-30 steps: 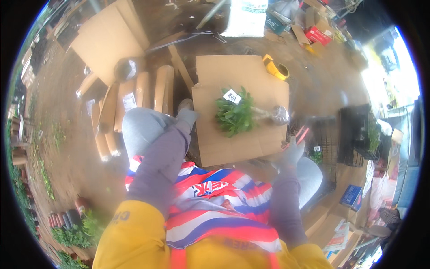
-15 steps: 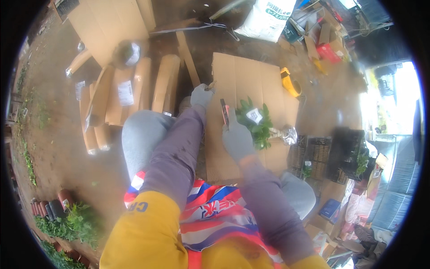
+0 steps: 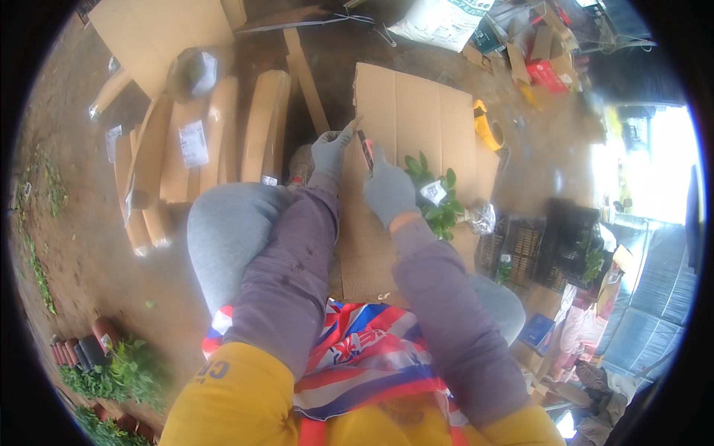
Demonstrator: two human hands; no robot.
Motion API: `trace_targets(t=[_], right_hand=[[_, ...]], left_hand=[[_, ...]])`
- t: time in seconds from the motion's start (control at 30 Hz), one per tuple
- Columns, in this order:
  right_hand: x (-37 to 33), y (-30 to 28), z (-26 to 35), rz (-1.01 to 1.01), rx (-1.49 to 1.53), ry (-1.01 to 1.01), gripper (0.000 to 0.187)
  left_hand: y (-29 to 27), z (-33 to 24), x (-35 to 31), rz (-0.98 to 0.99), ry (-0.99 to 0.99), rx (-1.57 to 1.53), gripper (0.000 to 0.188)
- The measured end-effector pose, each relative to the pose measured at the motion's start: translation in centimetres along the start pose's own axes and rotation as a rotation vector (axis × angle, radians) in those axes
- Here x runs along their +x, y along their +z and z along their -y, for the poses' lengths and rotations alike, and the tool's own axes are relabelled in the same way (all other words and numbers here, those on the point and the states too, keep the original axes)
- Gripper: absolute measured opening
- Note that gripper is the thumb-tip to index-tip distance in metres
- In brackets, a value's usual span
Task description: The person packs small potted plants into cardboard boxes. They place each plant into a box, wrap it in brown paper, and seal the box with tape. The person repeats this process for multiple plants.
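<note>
Between the gloved fingertips of my left hand (image 3: 329,154) is a thin, brownish twig-like piece (image 3: 357,122), too small to make out well. My right hand (image 3: 390,192), also in a grey glove, is closed around a black and pink knife (image 3: 366,151). The knife points up and lies close beside the left fingertips. Both hands are above a large flat cardboard sheet (image 3: 416,104) across my lap. On that sheet, right of my right hand, rests a leafy green plant (image 3: 440,207) with a white tag and a foil-wrapped end (image 3: 482,217).
Long cardboard boxes (image 3: 264,126) lie on the ground at the left. A yellow object (image 3: 485,126) sits by the sheet's right edge. Black crates (image 3: 569,241) stand further right, a white sack (image 3: 440,22) at the back. Potted plants (image 3: 123,372) line the lower left.
My right hand has moved slightly up and left, bringing the knife to the left fingertips. My left hand keeps its pinch. The view has shifted a little.
</note>
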State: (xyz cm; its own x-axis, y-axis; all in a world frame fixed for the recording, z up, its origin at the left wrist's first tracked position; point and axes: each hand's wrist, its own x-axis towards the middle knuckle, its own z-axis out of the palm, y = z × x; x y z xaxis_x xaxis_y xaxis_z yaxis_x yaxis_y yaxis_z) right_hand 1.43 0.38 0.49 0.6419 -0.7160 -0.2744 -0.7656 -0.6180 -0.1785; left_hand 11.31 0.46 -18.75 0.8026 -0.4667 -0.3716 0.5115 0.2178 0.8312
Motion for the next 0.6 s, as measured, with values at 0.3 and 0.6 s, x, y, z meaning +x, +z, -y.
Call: trace_targets(t=[0.3,0.6], right_hand=[[1.3,0.2,-0.2,-0.005,-0.049,-0.066,0.054],[-0.9,-0.2,0.8,0.021,0.021,0.003,0.063]], left_hand=[[1.0,-1.5,-1.3,-0.085,0.067,0.143,0.027],[1.0,-1.5,-1.0,-0.128,-0.116,0.087,0.028]])
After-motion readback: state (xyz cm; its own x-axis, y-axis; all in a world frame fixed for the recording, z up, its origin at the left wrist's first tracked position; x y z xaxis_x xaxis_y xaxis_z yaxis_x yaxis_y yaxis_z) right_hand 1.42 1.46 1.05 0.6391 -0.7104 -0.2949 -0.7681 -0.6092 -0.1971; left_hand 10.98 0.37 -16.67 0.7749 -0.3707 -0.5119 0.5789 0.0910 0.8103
